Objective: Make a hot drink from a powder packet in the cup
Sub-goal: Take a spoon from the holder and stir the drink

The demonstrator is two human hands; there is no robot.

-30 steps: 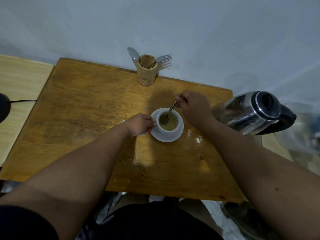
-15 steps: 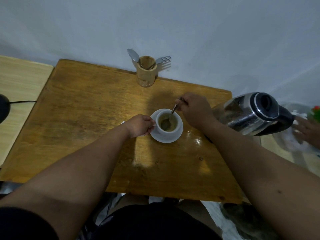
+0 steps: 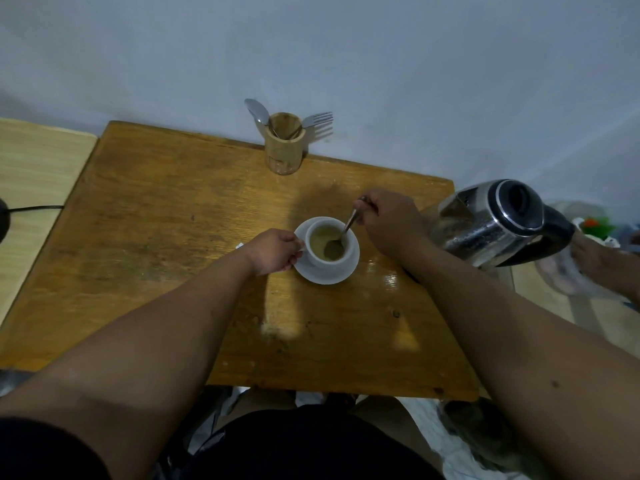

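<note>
A white cup (image 3: 349, 252) full of light brown drink stands on a white saucer (image 3: 337, 276) in the middle of the wooden table (image 3: 156, 237). My left hand (image 3: 273, 251) grips the cup at its left side, where the handle is hidden by my fingers. My right hand (image 3: 388, 220) pinches the handle of a metal spoon (image 3: 346, 228), whose bowl sits in the drink near the cup's right side. A white corner of something, perhaps the packet (image 3: 239, 245), peeks out behind my left hand.
A steel electric kettle (image 3: 491, 223) stands off the table's right edge. A wooden holder (image 3: 284, 143) with a spoon and fork is at the far edge by the wall. Another person's hand (image 3: 602, 261) reaches in at the right. A black cable (image 3: 34, 208) lies at left.
The spoon's bowl has swung across the drink from the left side to the right. Another person's hand has come further into view at the right. My left hand has stayed on the cup.
</note>
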